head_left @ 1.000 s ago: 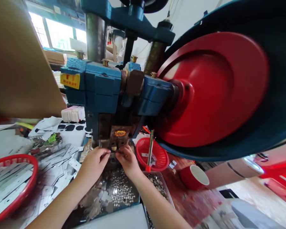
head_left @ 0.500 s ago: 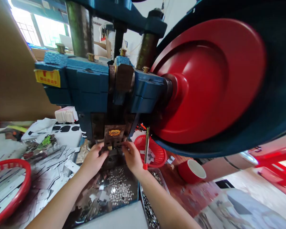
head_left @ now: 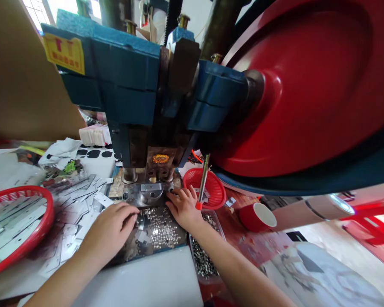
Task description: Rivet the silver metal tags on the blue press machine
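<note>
My left hand [head_left: 113, 226] hovers over the left side of the dark work plate [head_left: 128, 253], thumb and forefinger tips close together; whatever may be between them is too small to make out. At the right side of that plate, my right hand [head_left: 185, 209] has its fingers apart and holds nothing I can see. Many small shiny metal pieces [head_left: 164, 233] and a few flat bits lie on the plate between the hands. Just beyond stands the steel lower die [head_left: 151, 195] of a blue press [head_left: 128, 94], with a flat strip [head_left: 151, 187] on top.
A big red flywheel [head_left: 307, 94] fills the upper right. Flat metal strips [head_left: 80, 213] and a red basket [head_left: 49, 213] are at left. A smaller red basket [head_left: 217, 194], an upright rod [head_left: 204, 179], a tub of small metal parts [head_left: 205, 264] and a red cup [head_left: 256, 217] are at right.
Both hands have come back from the die toward me, and the die now shows between them. The right hand's fingers have spread. The view has tilted down and moved closer.
</note>
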A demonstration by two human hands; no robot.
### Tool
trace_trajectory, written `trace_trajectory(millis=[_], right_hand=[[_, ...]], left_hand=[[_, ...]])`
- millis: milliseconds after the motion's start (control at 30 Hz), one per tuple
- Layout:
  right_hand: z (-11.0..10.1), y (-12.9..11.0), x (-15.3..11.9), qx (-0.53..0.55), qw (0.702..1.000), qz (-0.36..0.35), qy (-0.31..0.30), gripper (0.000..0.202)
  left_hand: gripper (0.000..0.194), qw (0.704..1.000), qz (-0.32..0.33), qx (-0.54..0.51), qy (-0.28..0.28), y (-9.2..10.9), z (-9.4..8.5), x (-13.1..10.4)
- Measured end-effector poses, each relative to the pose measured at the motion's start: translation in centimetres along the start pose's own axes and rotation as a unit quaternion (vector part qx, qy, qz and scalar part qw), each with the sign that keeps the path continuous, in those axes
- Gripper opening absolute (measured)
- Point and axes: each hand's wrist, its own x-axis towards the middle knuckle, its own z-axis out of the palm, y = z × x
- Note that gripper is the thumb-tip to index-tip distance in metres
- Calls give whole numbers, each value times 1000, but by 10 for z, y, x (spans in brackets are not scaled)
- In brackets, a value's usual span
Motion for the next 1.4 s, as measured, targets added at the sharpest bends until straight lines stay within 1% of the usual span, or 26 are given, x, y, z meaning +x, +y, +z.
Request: trace_trajectory(millis=[100, 167, 267, 333, 433, 500, 567, 667, 733, 800, 867, 933, 967, 1067, 1167, 1267, 1333, 1400], right_hand=[[0, -1, 0, 9, 999, -30, -9, 17], [1, -3, -1, 12, 999, -45, -15, 14], [2, -5, -2, 23, 999, -43, -11, 14], [2, -7, -1, 47, 998, -33, 4, 13], [-2, -9, 8, 104, 993, 4, 46, 16], [-5, -12, 20, 143, 986, 35, 74, 17], [-6, -19, 35, 166, 980, 62, 89, 16], [-2, -31, 57, 153, 982, 81, 82, 12], [2, -38, 64, 120, 987, 77, 68, 10], [2, -42, 64, 86, 994, 52, 53, 11], [-2, -44, 58, 61, 997, 7, 43, 14], [-8, -45, 51, 41, 998, -29, 41, 20], [-11, -45, 48, 32, 998, -36, 41, 22], [-16, -47, 44, 14, 999, -32, 41, 25], [-16, -48, 43, 15, 998, -38, 42, 25], [-12, -45, 41, 68, 995, -35, 58, 24], [-10, -40, 38, 126, 989, -15, 80, 22], [-8, -35, 35, 174, 979, 3, 103, 24]], left_hand=[[33, 999, 30, 40, -20, 8, 15, 0], [35, 996, 38, 83, -11, 13, 22, 2], [34, 991, 41, 130, 0, 20, 26, 3], [30, 989, 47, 138, -2, 22, 26, 2], [28, 988, 57, 142, 2, 21, 26, 0], [30, 990, 56, 130, 12, 18, 27, 0], [32, 995, 44, 90, 30, 14, 27, 0], [31, 998, 3, -19, 63, 8, 24, 1], [29, 992, -46, -90, 75, 5, 21, 2], [30, 983, -93, -140, 73, 1, 16, 2], [33, 975, -119, -172, 69, -2, 12, 2], [36, 972, -120, -188, 76, -5, 8, 3], [37, 971, -121, -189, 82, -7, 6, 5], [40, 969, -139, -187, 89, -9, -3, 12], [43, 970, -142, -178, 88, -6, -13, 24], [40, 974, -122, -169, 92, 2, -19, 39], [38, 975, -109, -172, 84, 10, -19, 50], [37, 975, -113, -174, 79, 17, -17, 60]])
